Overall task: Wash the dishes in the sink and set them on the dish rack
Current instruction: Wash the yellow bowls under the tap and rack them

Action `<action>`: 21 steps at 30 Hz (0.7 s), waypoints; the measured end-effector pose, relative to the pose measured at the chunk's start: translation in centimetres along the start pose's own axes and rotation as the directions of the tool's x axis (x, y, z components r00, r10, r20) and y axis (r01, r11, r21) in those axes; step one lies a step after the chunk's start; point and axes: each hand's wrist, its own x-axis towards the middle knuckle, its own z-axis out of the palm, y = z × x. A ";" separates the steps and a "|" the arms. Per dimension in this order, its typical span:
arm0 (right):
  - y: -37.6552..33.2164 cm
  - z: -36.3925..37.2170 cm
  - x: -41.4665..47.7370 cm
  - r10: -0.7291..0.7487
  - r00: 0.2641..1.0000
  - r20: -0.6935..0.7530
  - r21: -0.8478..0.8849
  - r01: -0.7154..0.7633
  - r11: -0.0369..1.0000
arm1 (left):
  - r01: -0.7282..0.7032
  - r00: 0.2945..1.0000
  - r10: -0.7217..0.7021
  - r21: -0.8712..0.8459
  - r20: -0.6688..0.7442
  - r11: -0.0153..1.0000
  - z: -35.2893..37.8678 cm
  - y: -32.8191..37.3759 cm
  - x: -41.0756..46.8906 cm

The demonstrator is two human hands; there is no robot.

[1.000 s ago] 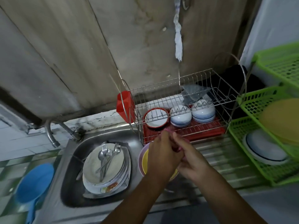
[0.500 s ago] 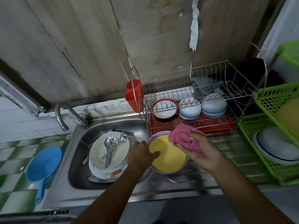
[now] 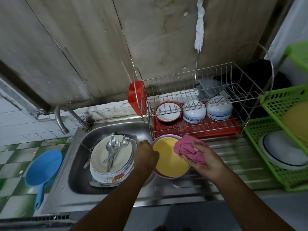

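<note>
The left grip [image 3: 145,155] is curled on the left edge of a yellow plate [image 3: 168,161], with the thumb on top. The yellow plate lies inside a purple dish [image 3: 166,136], and both are at the right edge of the sink [image 3: 100,131], just in front of the dish rack [image 3: 183,77]. I cannot tell if they rest on the steel tabletop [image 3: 236,157]. The right grip [image 3: 205,161] is closed around a bunched pink cloth [image 3: 188,150], and the cloth touches the right side of the yellow plate. In the sink sits a stack of plates [image 3: 100,154] with forks and spoons [image 3: 115,147] lying on top. The tap [image 3: 60,119] hangs over the back left corner of the sink. The dish rack holds a red-rimmed bowl [image 3: 167,112] and two piles of white and blue bowls [image 3: 194,113] upside down on a red tray [image 3: 191,131]. A blue scoop [image 3: 43,167] lies on the floor to the left.
</note>
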 end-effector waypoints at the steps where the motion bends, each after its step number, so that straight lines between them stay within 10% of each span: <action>1: 0.0 -0.1 0.1 0.002 1.000 0.002 0.003 -0.002 1.000 | -0.029 1.000 0.029 -0.029 -0.005 0.999 -0.4 0.3 0.1; 13: -0.1 -0.4 0.0 0.010 1.000 0.018 0.078 -0.011 0.997 | -0.311 0.950 0.310 -0.235 -0.043 0.921 0.2 2.8 -3.8; 21: 0.0 -0.3 -0.7 0.001 1.000 0.023 0.052 -0.003 0.999 | -0.046 0.965 0.130 -0.343 0.227 0.938 0.1 1.8 -4.1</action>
